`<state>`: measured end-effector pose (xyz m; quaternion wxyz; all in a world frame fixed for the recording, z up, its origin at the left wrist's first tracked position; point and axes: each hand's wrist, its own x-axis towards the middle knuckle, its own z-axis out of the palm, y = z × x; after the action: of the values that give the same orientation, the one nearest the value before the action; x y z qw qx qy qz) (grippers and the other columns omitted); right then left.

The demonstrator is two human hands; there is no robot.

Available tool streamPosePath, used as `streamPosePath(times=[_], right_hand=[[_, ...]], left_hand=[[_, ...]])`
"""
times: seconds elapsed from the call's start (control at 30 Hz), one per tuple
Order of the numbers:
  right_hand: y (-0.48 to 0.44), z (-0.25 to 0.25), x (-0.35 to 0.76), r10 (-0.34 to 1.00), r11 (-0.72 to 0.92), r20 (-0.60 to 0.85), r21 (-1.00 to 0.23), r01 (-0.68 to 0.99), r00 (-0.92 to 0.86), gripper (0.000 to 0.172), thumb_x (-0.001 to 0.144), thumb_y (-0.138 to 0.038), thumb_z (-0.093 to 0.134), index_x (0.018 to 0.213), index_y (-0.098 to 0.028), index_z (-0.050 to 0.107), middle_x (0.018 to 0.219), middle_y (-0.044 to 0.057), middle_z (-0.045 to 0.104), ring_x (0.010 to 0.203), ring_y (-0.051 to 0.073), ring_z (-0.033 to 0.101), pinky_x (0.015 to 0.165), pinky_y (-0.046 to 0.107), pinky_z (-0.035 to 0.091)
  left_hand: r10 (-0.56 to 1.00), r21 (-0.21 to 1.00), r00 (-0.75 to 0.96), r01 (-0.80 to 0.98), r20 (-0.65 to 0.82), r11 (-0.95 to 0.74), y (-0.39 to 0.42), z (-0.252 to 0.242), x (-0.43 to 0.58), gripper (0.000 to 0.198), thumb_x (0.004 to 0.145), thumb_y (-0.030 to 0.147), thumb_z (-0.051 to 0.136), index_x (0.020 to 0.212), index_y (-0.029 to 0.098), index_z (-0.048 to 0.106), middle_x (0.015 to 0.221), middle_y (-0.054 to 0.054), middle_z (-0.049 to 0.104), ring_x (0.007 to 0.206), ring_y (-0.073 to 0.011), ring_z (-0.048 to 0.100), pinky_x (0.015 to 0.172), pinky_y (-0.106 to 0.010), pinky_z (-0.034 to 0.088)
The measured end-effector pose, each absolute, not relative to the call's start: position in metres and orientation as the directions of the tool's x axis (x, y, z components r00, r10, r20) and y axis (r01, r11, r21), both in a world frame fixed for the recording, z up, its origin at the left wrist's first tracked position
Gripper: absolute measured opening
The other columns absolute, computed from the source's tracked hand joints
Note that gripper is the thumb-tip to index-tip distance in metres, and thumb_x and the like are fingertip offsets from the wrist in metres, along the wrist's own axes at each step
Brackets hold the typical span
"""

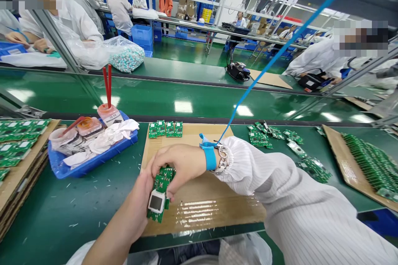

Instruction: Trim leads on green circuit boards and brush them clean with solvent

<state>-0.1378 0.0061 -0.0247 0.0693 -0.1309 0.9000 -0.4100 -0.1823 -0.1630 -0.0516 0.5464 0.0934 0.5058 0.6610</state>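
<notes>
Pinching a green circuit board (161,184) with a square screen module (156,201), my left hand (138,203) and right hand (180,165) clamped together on it, held over a cardboard sheet (211,211)

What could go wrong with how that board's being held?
The bare fingers of the left hand and right hand grip the green circuit board directly, so they could leave skin oils or bend small parts. The metal wristband on the right wrist could scratch the board if it swings close. The blue cord from the blue wrist strap runs above the bench and might snag the loose circuit boards.
</notes>
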Motion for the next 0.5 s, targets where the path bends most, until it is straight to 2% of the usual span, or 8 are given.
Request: streamPosePath(times=[0.07,0.2,0.37,0.5], right_hand=[[0.007,-0.022,-0.135,-0.294,0.616,0.023,-0.76,-0.208,-0.956,0.036,0.056,-0.03,0.083,0.084,-0.018,0.064,0.091,0.001,0.062,0.085,0.014,0.057,0.077,0.025,0.043],[0.014,-0.011,-0.127,-0.283,0.588,0.12,-0.762,-0.271,-0.952,0.036,0.053,-0.027,0.085,0.081,-0.017,0.063,0.084,0.0,0.061,0.083,0.014,0.057,0.077,0.024,0.044],[0.022,-0.005,-0.113,-0.173,0.58,0.155,-0.782,-0.228,-0.973,0.032,0.058,-0.029,0.083,0.08,-0.016,0.063,0.084,0.002,0.063,0.083,0.014,0.056,0.078,0.026,0.045],[0.03,-0.003,-0.093,-0.041,0.574,0.149,-0.806,-0.145,-0.988,0.037,0.066,-0.032,0.077,0.096,-0.016,0.065,0.093,0.003,0.066,0.084,0.014,0.057,0.078,0.027,0.046]], left_hand=[[0.818,0.754,-0.36,-0.644,-0.449,0.131,-0.163,-0.049,-0.182,0.077,0.078,0.065,0.052,0.142,0.025,0.036,0.113,-0.006,0.063,0.086,-0.024,0.06,0.055,-0.027,0.043],[0.831,0.708,-0.262,-0.676,-0.491,0.206,-0.168,-0.048,-0.182,0.082,0.075,0.062,0.059,0.142,0.024,0.033,0.091,-0.008,0.065,0.078,-0.024,0.061,0.043,-0.023,0.04],[0.832,0.703,-0.24,-0.674,-0.5,0.228,-0.172,-0.039,-0.178,0.082,0.068,0.036,0.077,0.139,0.026,0.037,0.092,-0.007,0.062,0.069,-0.0152,0.058,0.04,-0.016,0.039],[0.824,0.702,-0.259,-0.679,-0.504,0.216,-0.166,-0.029,-0.17,0.086,0.07,0.027,0.076,0.143,0.028,0.031,0.083,-0.004,0.061,0.066,-0.014,0.057,0.04,-0.015,0.038]])
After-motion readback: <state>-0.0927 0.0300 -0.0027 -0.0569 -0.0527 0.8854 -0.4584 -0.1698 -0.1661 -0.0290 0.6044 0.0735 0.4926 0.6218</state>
